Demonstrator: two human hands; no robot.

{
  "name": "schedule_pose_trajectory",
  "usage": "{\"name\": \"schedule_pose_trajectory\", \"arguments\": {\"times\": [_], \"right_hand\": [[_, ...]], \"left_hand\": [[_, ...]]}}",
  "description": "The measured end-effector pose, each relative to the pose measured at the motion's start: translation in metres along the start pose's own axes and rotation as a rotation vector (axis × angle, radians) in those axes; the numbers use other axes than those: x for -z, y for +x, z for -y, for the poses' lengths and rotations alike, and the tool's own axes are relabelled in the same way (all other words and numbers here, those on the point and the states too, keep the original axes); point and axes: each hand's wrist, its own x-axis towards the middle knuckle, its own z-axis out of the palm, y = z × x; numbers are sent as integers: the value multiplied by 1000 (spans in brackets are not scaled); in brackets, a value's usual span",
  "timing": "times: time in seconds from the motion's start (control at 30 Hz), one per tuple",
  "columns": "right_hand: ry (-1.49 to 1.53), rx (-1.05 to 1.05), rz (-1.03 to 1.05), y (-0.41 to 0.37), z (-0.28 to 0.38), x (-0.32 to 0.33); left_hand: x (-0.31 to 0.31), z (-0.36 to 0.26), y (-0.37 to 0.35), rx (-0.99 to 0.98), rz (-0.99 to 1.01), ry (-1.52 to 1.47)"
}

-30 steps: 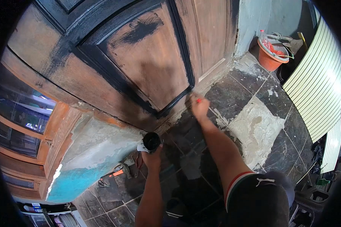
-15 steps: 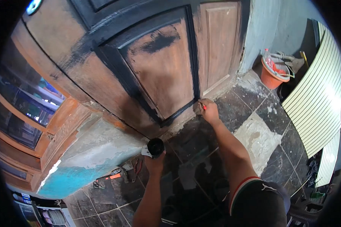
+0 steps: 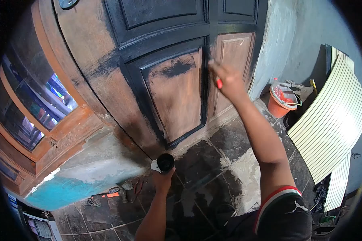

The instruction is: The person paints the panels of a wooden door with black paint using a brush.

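Note:
My left hand (image 3: 163, 181) is wrapped round a small cup of black paint (image 3: 165, 163), held low in front of the door's bottom corner. A white piece sticks out at the cup's left side. In my right hand (image 3: 231, 82) is a paintbrush (image 3: 219, 83), its red handle end showing below the fingers; the bristles are blurred or hidden. That hand is up against the upright moulding right of the middle panel. The wooden door (image 3: 175, 98) is black on its upper part and round the middle panel's frame. Bare brown wood shows inside the panel, with a black smear near its top.
An orange bucket (image 3: 278, 107) holding a plastic bottle stands by the right wall. Ribbed cream sheets (image 3: 330, 120) lean beside it. A hammer (image 3: 118, 193), pliers (image 3: 137, 188) and scissors (image 3: 93, 202) lie on the dark tiles at left. A wood-framed window (image 3: 60, 122) borders the door.
My right hand has risen with the paintbrush from the panel's lower right corner to high on the moulding. The view has tilted up; my left hand still holds the cup.

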Motion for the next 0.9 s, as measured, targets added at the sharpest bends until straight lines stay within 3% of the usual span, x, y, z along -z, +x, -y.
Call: {"name": "schedule_pose_trajectory", "arguments": {"times": [0.07, 0.17, 0.3, 0.4, 0.47, 0.53, 0.63, 0.77, 0.87, 0.9], "right_hand": [[-32, 29, 153, -60, -1, -30], [89, -148, 557, -163, 13, -66], [105, -332, 1122, -160, 28, -59], [133, -331, 777, -101, -9, -58], [24, -271, 641, -32, -15, -22], [90, -193, 145, 6, -14, 5], [145, -163, -107, 28, -16, 21], [146, -85, -51, -32, -4, -13], [141, -114, 545, -65, 2, -18], [144, -108, 593, -59, 3, -16]], "left_hand": [[-1, 1, -1, 14, -7, 21], [1, 13, 0, -36, -9, -7], [13, 12, -7, -52, 30, -39], [15, 4, -12, -30, 3, 8], [17, 7, -14, -22, -11, 33], [18, 20, -9, -42, 3, 30], [20, 12, -9, -32, 33, 16], [19, 7, -10, 0, 18, 77], [16, 0, -12, -6, 17, 57], [16, -3, -13, -1, 21, 67]]}}
